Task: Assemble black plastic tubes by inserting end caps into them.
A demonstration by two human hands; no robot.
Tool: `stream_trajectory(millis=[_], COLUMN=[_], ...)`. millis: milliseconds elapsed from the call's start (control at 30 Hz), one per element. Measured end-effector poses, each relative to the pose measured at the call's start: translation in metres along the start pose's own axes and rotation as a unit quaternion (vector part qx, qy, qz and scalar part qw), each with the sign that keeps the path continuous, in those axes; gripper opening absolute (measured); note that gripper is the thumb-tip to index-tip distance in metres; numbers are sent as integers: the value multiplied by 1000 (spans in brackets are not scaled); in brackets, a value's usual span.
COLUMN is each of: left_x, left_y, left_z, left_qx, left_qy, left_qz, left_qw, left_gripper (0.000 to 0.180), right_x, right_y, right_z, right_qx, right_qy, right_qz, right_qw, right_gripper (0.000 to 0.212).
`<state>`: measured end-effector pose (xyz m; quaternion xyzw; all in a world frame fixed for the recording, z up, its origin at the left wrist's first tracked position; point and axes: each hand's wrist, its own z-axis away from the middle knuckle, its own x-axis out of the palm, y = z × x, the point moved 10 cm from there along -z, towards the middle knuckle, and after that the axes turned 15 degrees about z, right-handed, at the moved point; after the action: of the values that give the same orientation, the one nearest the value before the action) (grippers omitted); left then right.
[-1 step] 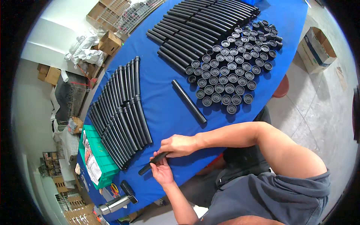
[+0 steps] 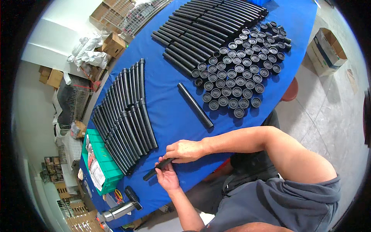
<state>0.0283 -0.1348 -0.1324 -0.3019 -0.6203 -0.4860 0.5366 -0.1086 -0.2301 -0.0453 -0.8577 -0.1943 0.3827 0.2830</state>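
A short black tube (image 2: 151, 174) slants over the near edge of the blue-covered table. My left hand (image 2: 167, 178), palm up, has its fingers curled around the tube's middle. From above, my right hand (image 2: 184, 150) closes over the tube's upper right end and hides that end. Farther off lies a single loose black tube (image 2: 195, 105). Left of my hands, black tubes with collared ends (image 2: 125, 116) lie side by side in two overlapping rows. Many round black caps (image 2: 230, 82) stand grouped at the right, beside rows of plain black tubes (image 2: 201, 29) at the far side.
A green crate (image 2: 112, 176) holding a printed sheet stands at the table's left edge. Near it lie a black-headed mallet (image 2: 131, 195) and yellow-handled scissors (image 2: 118, 194). A cardboard box (image 2: 326, 52) and a reddish stool (image 2: 290, 91) are on the floor at right.
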Motion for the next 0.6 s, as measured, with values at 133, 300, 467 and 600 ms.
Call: stream_trajectory(millis=[133, 300, 467, 600], left_x=[-1, -4, 6, -5], left_y=[-2, -4, -9, -2], left_z=[1, 3, 4, 3], left_qx=[-8, -21, -16, -14], left_qy=[-3, 1, -1, 12], left_qz=[10, 65, 49, 65], left_qw=[1000, 998, 999, 998], left_gripper=[28, 31, 31, 30], right_x=[8, -1, 5, 3], right_y=[18, 0, 17, 7], right_z=[-1, 1, -1, 1], right_qx=[89, -7, 66, 23], right_qy=[-84, 3, -49, 1], right_qz=[-42, -3, -65, -20], right_qw=[992, 1000, 994, 1000], right_gripper=[31, 31, 33, 31])
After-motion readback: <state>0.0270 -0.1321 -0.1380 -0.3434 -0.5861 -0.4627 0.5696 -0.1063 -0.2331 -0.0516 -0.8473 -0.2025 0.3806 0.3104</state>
